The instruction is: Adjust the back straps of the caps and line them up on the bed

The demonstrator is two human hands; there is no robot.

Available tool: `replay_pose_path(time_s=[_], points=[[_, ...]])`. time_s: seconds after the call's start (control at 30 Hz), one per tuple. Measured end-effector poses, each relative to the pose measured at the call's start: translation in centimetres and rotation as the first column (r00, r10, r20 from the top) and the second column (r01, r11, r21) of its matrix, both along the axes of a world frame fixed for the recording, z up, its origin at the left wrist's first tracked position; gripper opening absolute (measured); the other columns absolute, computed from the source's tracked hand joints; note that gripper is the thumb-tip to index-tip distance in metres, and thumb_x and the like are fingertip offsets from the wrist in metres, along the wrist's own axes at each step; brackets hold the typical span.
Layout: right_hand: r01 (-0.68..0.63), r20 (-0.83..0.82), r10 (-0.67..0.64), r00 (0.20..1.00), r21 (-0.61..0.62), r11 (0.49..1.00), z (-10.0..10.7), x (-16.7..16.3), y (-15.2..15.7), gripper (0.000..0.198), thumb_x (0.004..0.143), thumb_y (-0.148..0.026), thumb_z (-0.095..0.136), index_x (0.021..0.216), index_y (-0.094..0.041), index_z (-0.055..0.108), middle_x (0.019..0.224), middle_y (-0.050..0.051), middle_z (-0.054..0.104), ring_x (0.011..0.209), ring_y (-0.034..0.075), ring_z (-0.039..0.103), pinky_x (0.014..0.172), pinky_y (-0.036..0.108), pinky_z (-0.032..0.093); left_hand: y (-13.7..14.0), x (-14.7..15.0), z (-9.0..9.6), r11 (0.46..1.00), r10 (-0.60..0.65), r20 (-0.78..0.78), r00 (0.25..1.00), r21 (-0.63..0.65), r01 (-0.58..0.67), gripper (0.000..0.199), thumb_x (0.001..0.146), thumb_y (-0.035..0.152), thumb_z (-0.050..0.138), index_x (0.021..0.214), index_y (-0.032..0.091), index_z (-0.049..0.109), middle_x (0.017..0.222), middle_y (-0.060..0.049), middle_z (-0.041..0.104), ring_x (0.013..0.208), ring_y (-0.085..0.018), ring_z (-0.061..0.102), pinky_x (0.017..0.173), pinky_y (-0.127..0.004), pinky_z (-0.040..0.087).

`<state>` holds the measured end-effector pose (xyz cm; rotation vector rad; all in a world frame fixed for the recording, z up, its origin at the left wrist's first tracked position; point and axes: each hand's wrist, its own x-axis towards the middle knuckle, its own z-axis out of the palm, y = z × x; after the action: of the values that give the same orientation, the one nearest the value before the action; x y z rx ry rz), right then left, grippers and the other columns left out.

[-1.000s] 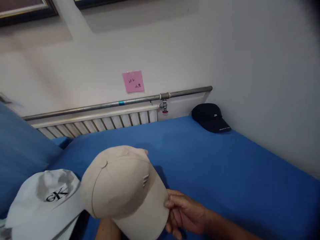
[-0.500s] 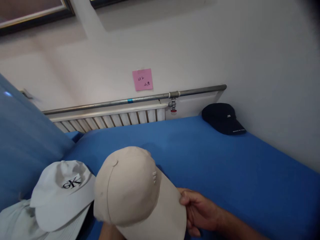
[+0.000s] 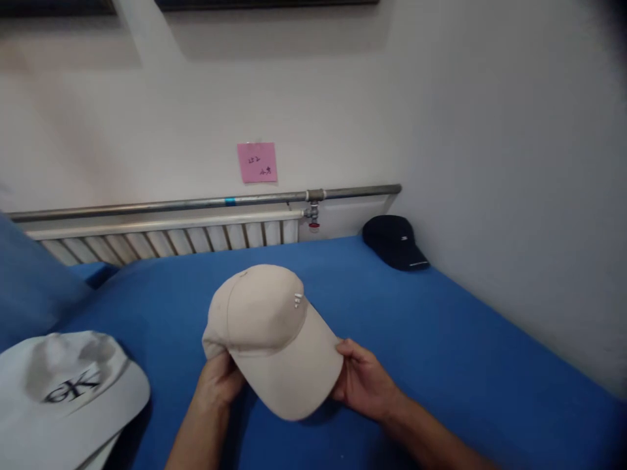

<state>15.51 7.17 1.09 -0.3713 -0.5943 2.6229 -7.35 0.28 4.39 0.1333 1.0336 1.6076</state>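
Note:
A beige baseball cap is held over the blue-covered surface, its brim pointing down to the right and a small raised logo on its front. My right hand pinches the brim's right edge, thumb on top and fingers underneath. My left hand is at the cap's rear lower edge, with its fingers partly hidden inside or under the crown. To the left lies a white cap with black "CK" lettering, on top of another light cap that barely shows.
A black cap lies in the far right corner, against the wall. Behind the blue surface are a white radiator, a metal pipe and a valve. A pink note is stuck on the wall. Blue fabric hangs at left.
The beige cap has moved away from me, toward the wall, and its whole brim now shows. My left hand has come into view beneath its back. The camera view has shifted.

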Motion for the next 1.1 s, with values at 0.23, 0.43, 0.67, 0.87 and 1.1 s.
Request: replay_pose_path(time_s=[0.23,0.43,0.67,0.87,1.1], points=[[0.448,0.057,-0.453,0.890,0.080,0.891,1.1,1.8,5.5,0.005,0.079,-0.017,0.055,0.076,-0.016,0.059,0.059,0.000,0.065,0.053,0.014,0.060,0.049,0.026,0.045,0.4,2.4,0.5,0.992,-0.085,-0.071,0.994,-0.104,0.077,0.019,0.089,0.007,0.050,0.080,0.010,0.067,0.075,-0.008,0.071,0.062,-0.015,0.068,0.055,-0.024,0.055],[0.614,0.134,-0.623,0.770,0.106,0.782,0.9,3.3,10.1,0.009,0.079,-0.013,0.050,0.081,-0.017,0.058,0.064,0.001,0.066,0.054,0.014,0.059,0.046,0.023,0.041,0.4,2.3,0.3,0.989,-0.097,-0.163,0.982,-0.129,0.076,0.016,0.086,0.005,0.053,0.079,0.010,0.067,0.073,-0.008,0.071,0.062,-0.015,0.068,0.056,-0.024,0.056],[0.692,0.239,-0.700,0.673,0.131,0.710,0.5,5.5,9.1,0.005,0.076,-0.015,0.052,0.079,-0.017,0.055,0.058,-0.001,0.060,0.048,0.013,0.054,0.042,0.022,0.038,0.2,2.4,0.3,0.986,-0.134,-0.177,0.975,-0.118,0.114,0.008,0.081,0.008,0.060,0.079,0.010,0.068,0.074,-0.007,0.071,0.061,-0.015,0.068,0.056,-0.024,0.055],[0.784,0.303,-0.790,0.533,0.174,0.595,0.3,6.5,7.5,0.006,0.077,-0.021,0.059,0.080,-0.021,0.054,0.060,-0.003,0.062,0.051,0.013,0.056,0.045,0.022,0.043,0.0,2.9,0.6,0.984,-0.151,-0.218,0.964,-0.125,0.126,0.006,0.079,0.008,0.062,0.079,0.010,0.067,0.074,-0.008,0.071,0.062,-0.016,0.068,0.056,-0.024,0.055],[0.805,0.341,-0.809,0.478,0.197,0.559,1.2,6.1,6.1,0.013,0.073,-0.011,0.066,0.079,-0.018,0.056,0.061,-0.001,0.063,0.052,0.011,0.057,0.044,0.020,0.044,0.2,2.9,0.5,0.974,-0.191,-0.255,0.948,-0.167,0.152,0.006,0.082,0.008,0.061,0.082,0.010,0.066,0.076,-0.007,0.072,0.064,-0.015,0.068,0.058,-0.024,0.055]])
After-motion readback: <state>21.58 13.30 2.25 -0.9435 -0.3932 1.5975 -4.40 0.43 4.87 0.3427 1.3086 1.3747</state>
